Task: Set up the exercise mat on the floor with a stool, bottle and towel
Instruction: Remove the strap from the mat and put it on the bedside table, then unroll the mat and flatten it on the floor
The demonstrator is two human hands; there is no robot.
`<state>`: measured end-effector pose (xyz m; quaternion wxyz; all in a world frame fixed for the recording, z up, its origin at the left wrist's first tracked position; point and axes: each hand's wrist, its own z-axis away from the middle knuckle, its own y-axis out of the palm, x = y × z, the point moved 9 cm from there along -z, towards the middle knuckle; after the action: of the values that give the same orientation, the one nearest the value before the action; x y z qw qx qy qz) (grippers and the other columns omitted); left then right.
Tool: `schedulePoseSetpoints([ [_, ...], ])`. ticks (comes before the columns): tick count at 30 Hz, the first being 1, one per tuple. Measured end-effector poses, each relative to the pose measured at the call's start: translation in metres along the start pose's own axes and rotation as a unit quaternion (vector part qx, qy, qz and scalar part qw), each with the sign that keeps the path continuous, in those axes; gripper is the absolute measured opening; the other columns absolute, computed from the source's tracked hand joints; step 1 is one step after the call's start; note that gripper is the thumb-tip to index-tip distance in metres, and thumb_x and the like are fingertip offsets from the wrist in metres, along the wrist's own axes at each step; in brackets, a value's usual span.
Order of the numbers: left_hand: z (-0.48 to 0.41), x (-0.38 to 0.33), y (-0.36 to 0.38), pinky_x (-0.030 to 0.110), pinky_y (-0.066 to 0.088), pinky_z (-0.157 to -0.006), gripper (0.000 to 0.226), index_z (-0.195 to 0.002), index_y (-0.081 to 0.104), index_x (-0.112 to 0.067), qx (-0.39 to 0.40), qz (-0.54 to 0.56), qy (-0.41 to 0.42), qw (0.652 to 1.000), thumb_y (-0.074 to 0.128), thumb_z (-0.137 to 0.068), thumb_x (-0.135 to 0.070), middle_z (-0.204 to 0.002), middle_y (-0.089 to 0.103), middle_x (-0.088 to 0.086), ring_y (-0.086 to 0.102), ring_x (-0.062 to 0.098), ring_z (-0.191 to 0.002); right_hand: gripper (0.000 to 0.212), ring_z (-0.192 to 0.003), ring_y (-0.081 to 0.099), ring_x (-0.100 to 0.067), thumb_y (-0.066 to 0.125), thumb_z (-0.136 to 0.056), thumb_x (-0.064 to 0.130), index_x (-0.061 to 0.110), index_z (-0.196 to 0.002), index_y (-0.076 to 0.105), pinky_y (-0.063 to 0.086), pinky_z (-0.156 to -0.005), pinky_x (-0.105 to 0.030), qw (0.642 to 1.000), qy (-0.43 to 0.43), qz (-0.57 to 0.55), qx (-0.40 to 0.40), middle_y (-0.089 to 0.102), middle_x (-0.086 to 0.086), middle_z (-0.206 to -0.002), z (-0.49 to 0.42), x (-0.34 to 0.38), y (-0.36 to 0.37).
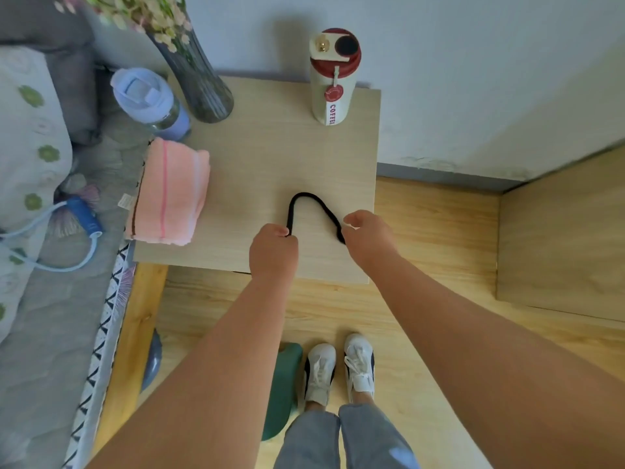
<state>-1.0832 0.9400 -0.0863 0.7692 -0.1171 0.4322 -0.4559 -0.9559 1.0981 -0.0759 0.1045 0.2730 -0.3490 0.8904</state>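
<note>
A black strap [309, 201] lies in an arch on the light wooden side table [263, 154]. My left hand [273, 249] grips its left end and my right hand [367, 235] pinches its right end, both near the table's front edge. A folded pink towel [169, 198] rests on the table's left edge. A cream bottle with a red lid [333, 77] stands upright at the table's back right. A rolled green mat [280, 384] stands on the floor beside my feet, partly hidden by my left arm.
A dark vase of flowers [199, 79] stands at the table's back left. On the bed [50, 299] to the left lie a lavender bottle [148, 103], a blue resistance band [81, 214] and a pillow. A wooden cabinet [561, 238] stands at right.
</note>
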Motion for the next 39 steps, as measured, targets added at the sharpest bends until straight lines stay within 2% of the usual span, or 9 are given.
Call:
schedulePoseSetpoints([
  [8,0.072,-0.033,0.001,0.030,0.048,-0.072,0.034,-0.122,0.057,-0.016,0.075,-0.068,0.039,0.994,0.047,-0.089,-0.012,-0.110,0.065,0.003,0.064,0.022,-0.094,0.035,-0.094,0.057,-0.015,0.045,-0.093,0.011,0.020,-0.123,0.060,0.043,-0.069,-0.026,0.996,0.054,-0.058,-0.029,0.063,0.001,-0.120,0.063,-0.018,-0.053],
  [13,0.133,-0.068,0.013,0.030,0.048,-0.068,0.031,-0.120,0.057,-0.016,0.108,-0.114,0.089,0.984,0.047,-0.091,-0.014,-0.103,0.063,0.001,0.061,0.019,-0.085,0.032,-0.092,0.059,-0.017,0.046,-0.093,0.014,0.019,-0.121,0.061,0.047,-0.070,-0.027,0.990,0.073,-0.104,-0.067,0.065,0.001,-0.112,0.121,-0.038,-0.105],
  [17,0.186,-0.100,0.038,0.022,0.033,-0.054,0.029,-0.119,0.058,-0.017,0.132,-0.184,0.161,0.961,0.048,-0.092,-0.017,-0.105,0.060,-0.003,0.050,0.007,-0.071,0.029,-0.085,0.059,-0.016,0.047,-0.092,0.016,0.020,-0.116,0.063,0.043,-0.061,-0.024,0.982,0.096,-0.126,-0.099,0.066,0.002,-0.102,0.166,-0.066,-0.144],
  [20,0.236,-0.122,0.069,0.023,0.034,-0.062,0.030,-0.119,0.058,-0.019,0.167,-0.227,0.209,0.936,0.049,-0.091,-0.019,-0.114,0.061,-0.003,0.050,0.010,-0.081,0.028,-0.089,0.060,-0.019,0.047,-0.091,0.016,0.019,-0.114,0.065,0.044,-0.068,-0.025,0.970,0.115,-0.163,-0.141,0.068,0.000,-0.104,0.201,-0.095,-0.181],
  [23,0.288,-0.139,0.101,0.021,0.033,-0.057,0.031,-0.120,0.059,-0.020,0.195,-0.267,0.265,0.906,0.047,-0.091,-0.019,-0.118,0.061,-0.003,0.049,0.011,-0.086,0.025,-0.089,0.060,-0.019,0.049,-0.091,0.019,0.019,-0.110,0.065,0.042,-0.068,-0.024,0.955,0.135,-0.187,-0.188,0.068,0.000,-0.103,0.239,-0.130,-0.211],
  [27,0.369,-0.152,0.148,0.025,0.040,-0.069,0.030,-0.115,0.062,-0.021,0.225,-0.325,0.327,0.858,0.047,-0.090,-0.019,-0.115,0.063,-0.002,0.058,0.018,-0.093,0.033,-0.090,0.057,-0.017,0.053,-0.089,0.023,0.019,-0.120,0.061,0.040,-0.071,-0.023,0.923,0.184,-0.232,-0.248,0.067,0.000,-0.113,0.306,-0.198,-0.245],
  [32,0.482,-0.143,0.203,0.025,0.041,-0.064,0.022,-0.105,0.063,-0.024,0.264,-0.390,0.400,0.786,0.047,-0.091,-0.020,-0.107,0.067,-0.002,0.059,0.020,-0.084,0.041,-0.112,0.056,-0.020,0.054,-0.086,0.028,0.020,-0.126,0.058,0.040,-0.079,-0.025,0.872,0.235,-0.287,-0.320,0.058,-0.002,-0.129,0.399,-0.289,-0.278],
  [35,0.553,-0.123,0.241,0.028,0.049,-0.074,0.018,-0.104,0.062,-0.025,0.294,-0.431,0.455,0.722,0.054,-0.089,-0.030,-0.111,0.064,-0.002,0.061,0.022,-0.093,0.044,-0.105,0.059,-0.019,0.055,-0.085,0.030,0.022,-0.128,0.056,0.042,-0.076,-0.025,0.846,0.261,-0.311,-0.346,0.057,-0.001,-0.130,0.462,-0.346,-0.291],
  [39,0.661,-0.073,0.290,0.031,0.048,-0.085,0.030,-0.112,0.061,-0.025,0.316,-0.481,0.519,0.632,0.058,-0.087,-0.041,-0.122,0.055,0.000,0.058,0.023,-0.105,0.045,-0.079,0.053,-0.010,0.057,-0.086,0.032,0.022,-0.129,0.055,0.040,-0.069,-0.024,0.800,0.288,-0.354,-0.389,0.061,0.002,-0.126,0.561,-0.433,-0.301],
])
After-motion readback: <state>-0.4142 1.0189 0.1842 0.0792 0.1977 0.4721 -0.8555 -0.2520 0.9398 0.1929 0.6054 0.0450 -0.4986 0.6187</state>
